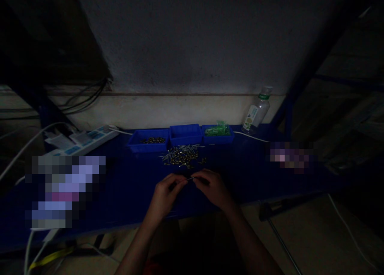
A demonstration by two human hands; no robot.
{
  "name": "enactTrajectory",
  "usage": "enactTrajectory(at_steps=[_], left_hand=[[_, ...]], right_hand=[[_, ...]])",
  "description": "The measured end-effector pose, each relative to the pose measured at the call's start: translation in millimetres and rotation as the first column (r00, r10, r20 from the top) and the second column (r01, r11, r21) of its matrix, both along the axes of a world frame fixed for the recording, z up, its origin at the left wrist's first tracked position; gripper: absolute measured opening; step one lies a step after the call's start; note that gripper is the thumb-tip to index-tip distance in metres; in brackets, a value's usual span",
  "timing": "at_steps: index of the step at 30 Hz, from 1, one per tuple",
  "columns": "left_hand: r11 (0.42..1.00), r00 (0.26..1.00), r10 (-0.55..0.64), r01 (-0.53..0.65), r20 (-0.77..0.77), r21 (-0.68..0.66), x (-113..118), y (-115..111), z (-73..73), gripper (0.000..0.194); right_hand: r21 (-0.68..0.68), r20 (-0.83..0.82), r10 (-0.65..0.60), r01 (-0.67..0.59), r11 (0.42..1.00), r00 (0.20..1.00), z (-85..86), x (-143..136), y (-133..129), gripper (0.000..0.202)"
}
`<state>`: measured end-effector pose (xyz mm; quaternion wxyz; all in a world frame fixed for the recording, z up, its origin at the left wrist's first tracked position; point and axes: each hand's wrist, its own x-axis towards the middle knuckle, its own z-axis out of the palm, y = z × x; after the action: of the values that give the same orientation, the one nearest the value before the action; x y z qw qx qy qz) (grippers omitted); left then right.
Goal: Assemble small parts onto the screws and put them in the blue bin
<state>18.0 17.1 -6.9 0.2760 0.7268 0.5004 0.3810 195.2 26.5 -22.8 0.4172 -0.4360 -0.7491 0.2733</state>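
Note:
Both of my hands meet over the blue table, fingertips pinched at either end of a thin silvery metal pin [191, 178]. My left hand [168, 189] is closed on its left end, and my right hand [213, 185] is closed on its right end. The fingers cover the ends, and the dim light hides its exact kind. Just beyond my fingertips lies a loose pile of small metal fasteners [181, 156], some brass-coloured and some slender and silvery. Behind the pile stand three blue bins; the left bin [144, 148] contains brass-coloured pieces.
The middle bin [186, 140] shows bare blue walls. Green crinkled plastic [218, 129] fills the right bin [219, 139]. A clear bottle [260, 113] stands at the back right. A white power strip [87, 141] with plugs lies left. Blurred-out patches hide items on both sides.

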Motion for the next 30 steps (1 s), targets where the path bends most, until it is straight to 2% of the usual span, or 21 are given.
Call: enactTrajectory(at_steps=[3, 8, 12, 15, 18, 21, 23, 25, 28, 30], left_hand=[[0.998, 0.997, -0.064, 0.064, -0.040, -0.014, 0.7, 0.5, -2.7, 0.019], [0.992, 0.987, -0.127, 0.124, -0.103, -0.031, 3.7, -0.1, -3.2, 0.020], [0.993, 0.984, -0.118, 0.117, -0.130, -0.019, 4.0, -0.4, -1.1, 0.019], [0.998, 0.995, -0.059, 0.061, -0.086, 0.019, 2.4, -0.7, -0.3, 0.017], [0.999, 0.999, -0.025, 0.027, -0.048, 0.039, 1.7, -2.2, 0.1, 0.016], [0.994, 0.993, -0.102, 0.104, -0.065, 0.026, 2.6, -4.3, 0.2, 0.016], [0.991, 0.989, -0.128, 0.130, -0.069, 0.025, 2.7, -5.0, -0.3, 0.016], [0.995, 0.994, -0.093, 0.095, -0.053, 0.036, 2.0, -4.5, -1.0, 0.016], [0.999, 0.999, -0.033, 0.034, -0.042, 0.042, 0.7, -2.3, -1.9, 0.016], [0.999, 0.997, -0.037, 0.039, -0.065, 0.024, 1.2, -0.8, -1.9, 0.017]], right_hand=[[0.011, -0.048, 0.001, 0.000, 1.000, 0.999, 0.9, 1.2, -0.5, 0.015], [0.013, -0.027, 0.037, -0.036, 0.999, 0.999, 5.6, 0.2, -5.0, 0.012], [-0.007, -0.019, 0.044, -0.044, 0.999, 0.999, 4.2, -0.1, -4.7, 0.010], [-0.014, -0.022, 0.036, -0.036, 0.999, 0.999, 1.0, -0.5, -2.1, 0.010], [-0.015, 0.060, 0.033, -0.033, 0.999, 0.998, -1.2, -2.0, -0.3, 0.007], [0.000, 0.193, 0.056, -0.057, 0.998, 0.980, -1.9, -3.8, 0.2, 0.008], [-0.001, 0.216, 0.061, -0.062, 0.998, 0.974, -2.3, -4.0, 0.5, 0.009], [-0.026, 0.140, 0.056, -0.053, 0.998, 0.989, -2.8, -3.4, 1.1, 0.005], [-0.072, -0.028, 0.027, -0.029, 0.997, 0.999, -3.8, -1.3, 2.2, 0.011], [-0.085, -0.072, 0.019, -0.025, 0.996, 0.997, -3.9, -0.1, 2.5, 0.013]])
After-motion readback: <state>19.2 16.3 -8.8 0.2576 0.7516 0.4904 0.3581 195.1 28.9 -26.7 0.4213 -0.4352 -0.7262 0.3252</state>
